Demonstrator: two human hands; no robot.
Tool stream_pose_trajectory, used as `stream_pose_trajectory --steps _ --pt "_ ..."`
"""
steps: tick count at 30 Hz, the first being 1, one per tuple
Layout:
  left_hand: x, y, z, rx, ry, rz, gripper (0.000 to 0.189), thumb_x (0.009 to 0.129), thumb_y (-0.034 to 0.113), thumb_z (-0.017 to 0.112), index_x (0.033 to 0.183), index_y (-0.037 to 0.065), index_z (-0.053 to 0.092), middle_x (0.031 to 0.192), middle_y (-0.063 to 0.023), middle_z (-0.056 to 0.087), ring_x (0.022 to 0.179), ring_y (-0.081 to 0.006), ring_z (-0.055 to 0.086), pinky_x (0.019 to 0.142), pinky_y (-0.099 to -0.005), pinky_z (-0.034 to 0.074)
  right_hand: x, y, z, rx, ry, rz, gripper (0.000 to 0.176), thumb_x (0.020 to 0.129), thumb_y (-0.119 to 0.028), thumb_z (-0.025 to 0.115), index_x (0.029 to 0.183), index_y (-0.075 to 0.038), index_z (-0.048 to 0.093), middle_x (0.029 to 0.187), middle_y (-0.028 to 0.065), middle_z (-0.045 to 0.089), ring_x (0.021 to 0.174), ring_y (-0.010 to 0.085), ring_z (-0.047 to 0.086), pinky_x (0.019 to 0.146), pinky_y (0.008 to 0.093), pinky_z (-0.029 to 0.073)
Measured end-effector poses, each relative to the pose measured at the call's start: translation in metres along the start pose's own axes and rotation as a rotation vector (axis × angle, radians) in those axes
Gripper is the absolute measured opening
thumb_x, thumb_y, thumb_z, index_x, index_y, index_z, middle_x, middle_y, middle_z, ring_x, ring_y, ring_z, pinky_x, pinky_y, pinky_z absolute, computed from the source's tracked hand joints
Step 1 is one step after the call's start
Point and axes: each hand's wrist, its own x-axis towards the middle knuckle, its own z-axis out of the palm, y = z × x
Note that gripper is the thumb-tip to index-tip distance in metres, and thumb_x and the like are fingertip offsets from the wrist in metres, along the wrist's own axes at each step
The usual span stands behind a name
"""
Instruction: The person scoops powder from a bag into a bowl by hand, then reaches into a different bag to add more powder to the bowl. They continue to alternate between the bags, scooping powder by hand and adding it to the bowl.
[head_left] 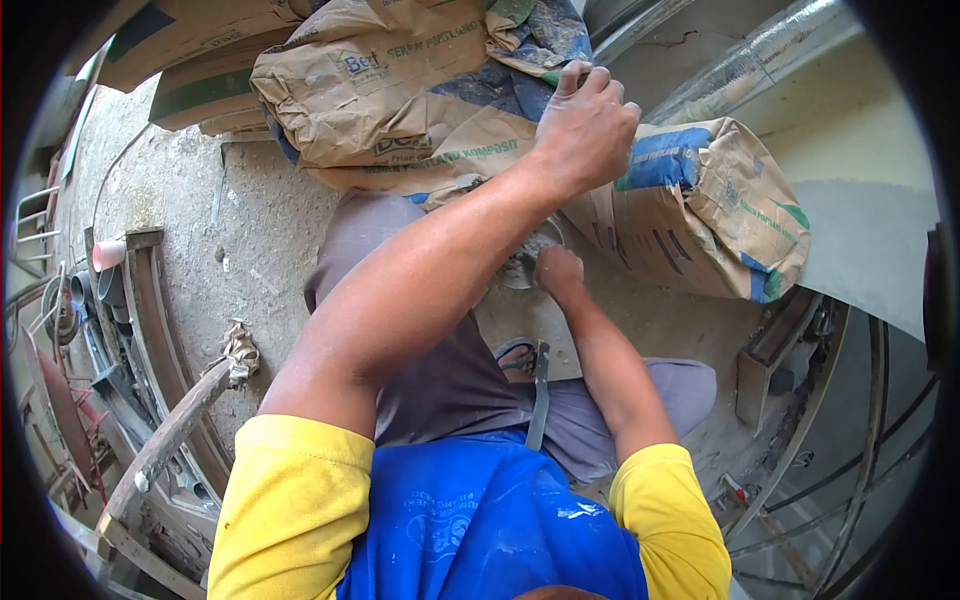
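My left hand (590, 128) reaches across to the paper cement bags, fingers curled, at the right end of a large crumpled cement bag (400, 90). What its fingers close on is hidden. Lower down, my right hand (558, 270) is closed at the right rim of a small round container (520, 268) with grey material in it. My left forearm covers part of that container. Another cement bag (715, 210), brown with blue and green print, lies to the right of both hands.
More paper bags (205, 90) lie at the upper left. Rough concrete floor (250, 240) spreads below them. Timber pieces (170, 340) and pipes are on the left. A wooden piece (765, 375) and dark metal bars are on the right. A narrow dark strip (539, 395) stands between my legs.
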Motion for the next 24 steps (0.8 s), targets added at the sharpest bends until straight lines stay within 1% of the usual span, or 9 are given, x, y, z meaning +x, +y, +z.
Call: stream_pose_trajectory --steps 2,5,7,10,14,16,17,19,24 --pt "0.0 -0.001 -0.001 -0.017 0.001 -0.008 0.016 0.076 0.019 0.066 0.083 0.006 0.071 0.091 -0.0096 0.065 0.104 -0.0233 0.056 0.102 -0.042 0.027 0.003 0.002 0.002 0.027 0.03 0.015 0.027 0.086 -0.013 0.05 0.096 -0.004 0.073 0.099 0.0208 0.069 0.094 0.035 0.069 0.083 0.0463 0.054" --pt "0.001 -0.001 -0.002 0.047 -0.032 0.001 0.017 0.076 0.021 0.068 0.083 0.006 0.071 0.091 -0.0092 0.065 0.104 -0.0232 0.056 0.102 -0.042 0.027 0.002 0.004 -0.001 0.042 -0.032 -0.039 0.026 0.085 -0.013 0.052 0.097 -0.004 0.073 0.1 0.0204 0.069 0.094 0.036 0.068 0.084 0.0474 0.054" --pt "0.0 -0.001 -0.001 0.024 -0.023 -0.007 0.017 0.076 0.022 0.068 0.084 0.006 0.071 0.091 -0.0091 0.065 0.104 -0.0231 0.056 0.102 -0.0421 0.026 0.004 0.007 -0.004 0.118 0.004 0.123 0.025 0.083 -0.013 0.054 0.098 -0.004 0.073 0.1 0.021 0.069 0.096 0.0367 0.068 0.085 0.0466 0.053" --pt "0.0 0.0 0.0 0.002 -0.005 -0.008 0.018 0.076 0.023 0.069 0.084 0.007 0.071 0.091 -0.0091 0.065 0.104 -0.0228 0.056 0.102 -0.0424 0.026 0.005 0.001 -0.004 0.072 -0.038 0.055 0.026 0.084 -0.012 0.054 0.1 -0.003 0.072 0.102 0.0219 0.069 0.098 0.0374 0.067 0.087 0.0458 0.053" --pt "0.001 -0.001 0.0 0.03 -0.023 0.005 0.019 0.076 0.023 0.069 0.084 0.007 0.071 0.091 -0.0094 0.065 0.104 -0.0229 0.056 0.102 -0.0422 0.026 -0.003 -0.003 -0.022 0.063 -0.101 0.058 0.027 0.084 -0.011 0.054 0.102 -0.003 0.071 0.105 0.023 0.068 0.1 0.0372 0.066 0.088 0.045 0.053" --pt "0.0 0.0 0.001 0.017 -0.009 0.0 0.018 0.076 0.023 0.068 0.084 0.007 0.071 0.091 -0.0095 0.065 0.104 -0.0231 0.056 0.101 -0.0418 0.026 0.004 -0.001 -0.02 0.167 -0.032 0.239 0.026 0.085 -0.01 0.053 0.102 -0.003 0.071 0.107 0.0227 0.067 0.102 0.0378 0.066 0.089 0.0448 0.053" --pt "0.0 -0.001 0.001 0.012 0.006 -0.007 0.018 0.076 0.023 0.068 0.084 0.007 0.071 0.09 -0.0096 0.065 0.103 -0.0232 0.056 0.101 -0.0413 0.026 0.006 0.0 -0.019 0.168 -0.03 0.24 0.026 0.085 -0.01 0.053 0.102 -0.003 0.071 0.107 0.0227 0.067 0.102 0.0378 0.066 0.089 0.0448 0.053" --pt "0.001 -0.001 0.0 0.019 -0.005 -0.001 0.018 0.076 0.023 0.068 0.083 0.007 0.071 0.09 -0.0097 0.065 0.103 -0.0233 0.056 0.101 -0.0411 0.027 0.008 -0.001 -0.015 0.122 -0.065 0.11 0.027 0.086 -0.011 0.052 0.103 -0.002 0.071 0.108 0.0225 0.067 0.103 0.0385 0.065 0.089 0.045 0.053" --pt "0.001 0.0 0.0 -0.006 0.003 0.0 0.017 0.076 0.022 0.067 0.083 0.007 0.071 0.09 -0.0096 0.065 0.103 -0.0233 0.057 0.102 -0.0412 0.027 0.014 0.002 -0.013 0.112 -0.073 0.141 0.028 0.088 -0.014 0.051 0.105 -0.002 0.071 0.11 0.022 0.067 0.102 0.0372 0.066 0.089 0.0451 0.053"
